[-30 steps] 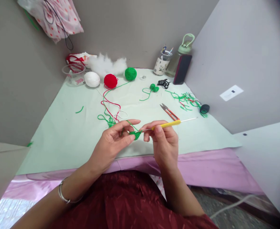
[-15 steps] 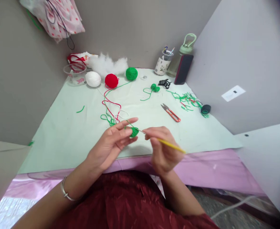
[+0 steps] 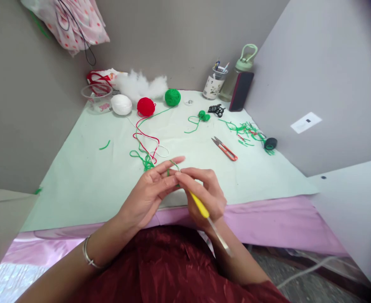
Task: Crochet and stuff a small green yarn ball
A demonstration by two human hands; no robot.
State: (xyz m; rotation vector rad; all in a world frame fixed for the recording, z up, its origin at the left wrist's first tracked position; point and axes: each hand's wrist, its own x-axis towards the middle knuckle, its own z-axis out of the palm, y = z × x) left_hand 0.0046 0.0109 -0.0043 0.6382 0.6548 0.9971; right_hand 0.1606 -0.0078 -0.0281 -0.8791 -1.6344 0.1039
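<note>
My left hand (image 3: 149, 194) has its grip closed in a pinch on the green crochet piece (image 3: 168, 171). The piece is almost hidden between my fingers above the front edge of the bench (image 3: 78, 181), the green strand (image 3: 173, 163) goes over my forefinger, and my right hand (image 3: 206, 192) touches the left and grips the crochet hook (image 3: 199, 205) closed. I judge the stitch goes well if the strand is taut and the hook makes small turns. The loose threads (image 3: 144, 149) just behind my left fingers could catch, while the red yarn ball (image 3: 146, 106), the green yarn ball (image 3: 172, 97) and the snips (image 3: 225, 148) lie well apart.
</note>
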